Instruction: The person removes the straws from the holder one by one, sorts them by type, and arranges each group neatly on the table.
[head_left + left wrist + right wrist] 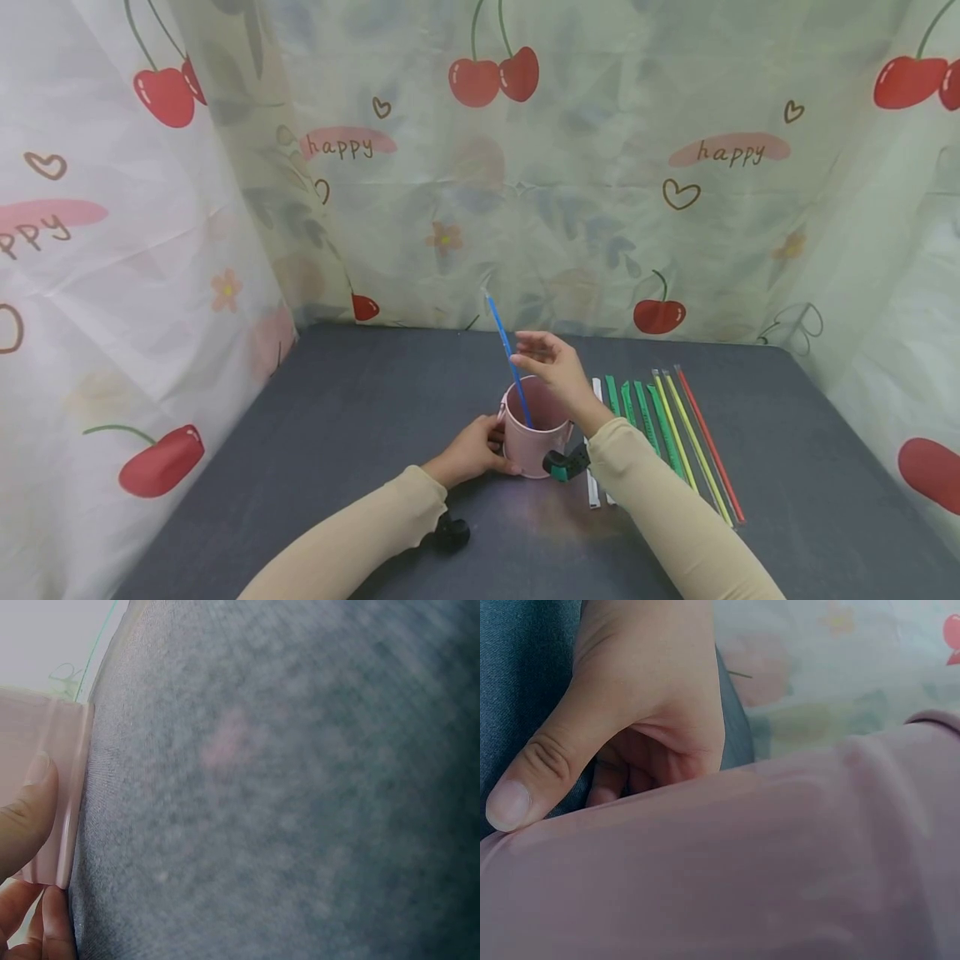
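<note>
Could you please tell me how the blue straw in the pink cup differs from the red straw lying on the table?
The blue straw stands tilted with its lower end inside the pink cup, while the red straw lies flat on the grey table. The blue straw is at the fingertips of the right hand; the red straw is untouched, at the far edge of a row of straws. Both are thin, straight and single-coloured.

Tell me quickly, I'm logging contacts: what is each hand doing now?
Left hand: grips the pink plastic cup.
Right hand: pinches the thin blue straw standing in the cup.
</note>
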Tool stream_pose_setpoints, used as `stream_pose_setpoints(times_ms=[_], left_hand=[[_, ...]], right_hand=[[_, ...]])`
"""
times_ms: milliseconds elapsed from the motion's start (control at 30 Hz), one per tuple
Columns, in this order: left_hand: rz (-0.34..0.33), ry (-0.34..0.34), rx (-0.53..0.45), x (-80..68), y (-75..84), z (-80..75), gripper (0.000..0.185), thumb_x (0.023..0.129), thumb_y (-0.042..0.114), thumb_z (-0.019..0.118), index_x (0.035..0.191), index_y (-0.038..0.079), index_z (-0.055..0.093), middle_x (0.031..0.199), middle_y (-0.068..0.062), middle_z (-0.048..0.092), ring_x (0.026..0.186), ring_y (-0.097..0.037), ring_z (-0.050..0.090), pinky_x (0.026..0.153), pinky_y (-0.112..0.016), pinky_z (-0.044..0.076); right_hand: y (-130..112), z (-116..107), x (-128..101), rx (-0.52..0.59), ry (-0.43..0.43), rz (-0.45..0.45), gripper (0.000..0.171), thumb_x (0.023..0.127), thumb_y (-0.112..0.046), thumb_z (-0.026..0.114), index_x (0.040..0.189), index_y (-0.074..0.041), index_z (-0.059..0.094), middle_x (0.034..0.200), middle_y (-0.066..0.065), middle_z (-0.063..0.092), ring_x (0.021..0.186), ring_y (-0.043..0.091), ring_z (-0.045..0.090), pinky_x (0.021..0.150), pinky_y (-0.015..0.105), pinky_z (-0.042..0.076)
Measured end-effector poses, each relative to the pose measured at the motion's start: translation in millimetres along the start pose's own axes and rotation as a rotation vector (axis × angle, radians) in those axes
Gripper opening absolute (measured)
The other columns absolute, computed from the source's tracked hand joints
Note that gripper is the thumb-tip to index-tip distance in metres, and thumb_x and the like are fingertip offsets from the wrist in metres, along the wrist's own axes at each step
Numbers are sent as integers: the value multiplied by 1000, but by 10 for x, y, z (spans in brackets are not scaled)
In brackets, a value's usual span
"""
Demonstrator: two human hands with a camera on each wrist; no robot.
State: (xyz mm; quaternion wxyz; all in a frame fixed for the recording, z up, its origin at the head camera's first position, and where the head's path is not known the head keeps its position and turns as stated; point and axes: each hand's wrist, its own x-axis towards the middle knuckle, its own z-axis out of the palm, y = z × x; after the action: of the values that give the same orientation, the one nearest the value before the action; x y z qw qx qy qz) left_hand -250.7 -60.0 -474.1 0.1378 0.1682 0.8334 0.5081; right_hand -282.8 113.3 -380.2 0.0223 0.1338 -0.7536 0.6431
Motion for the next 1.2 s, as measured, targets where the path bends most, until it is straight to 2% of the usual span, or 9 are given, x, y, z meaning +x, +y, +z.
stream_pose_setpoints(times_ms=[400,767,933,1067,1200], left_hand=[[4,-1,11,10,-27,9,67,72,11,86,130,3,54,117,-12,57,107,-27,61,93,-43,52],[21,-6,15,7,-6,0,68,71,10,86,131,2,54,117,-14,58,107,-28,61,92,-44,52],[30,-9,17,13,-11,-2,69,71,9,86,131,1,53,117,-14,56,107,-29,62,92,-43,52],[11,-6,14,13,-13,-3,71,71,12,86,133,2,52,118,-13,55,108,-29,61,93,-44,52],[8,-3,16,13,-13,-3,71,71,13,86,133,1,52,118,-13,55,109,-29,61,93,-44,52]], right_hand=[[13,11,-18,20,-24,18,45,89,-10,70,130,0,55,126,21,57,115,28,58,87,25,52],[27,15,-12,-18,-40,-1,40,88,-10,70,127,-2,59,124,18,60,112,27,60,88,27,52],[27,17,-5,-40,-42,-12,41,88,-10,70,126,0,59,122,18,61,109,23,62,88,25,52],[28,25,3,-45,-38,-5,39,87,-8,71,124,0,60,118,18,63,104,20,63,86,24,53],[30,37,14,-62,-38,-1,38,87,-7,71,123,2,61,115,20,64,101,22,65,85,26,54]])
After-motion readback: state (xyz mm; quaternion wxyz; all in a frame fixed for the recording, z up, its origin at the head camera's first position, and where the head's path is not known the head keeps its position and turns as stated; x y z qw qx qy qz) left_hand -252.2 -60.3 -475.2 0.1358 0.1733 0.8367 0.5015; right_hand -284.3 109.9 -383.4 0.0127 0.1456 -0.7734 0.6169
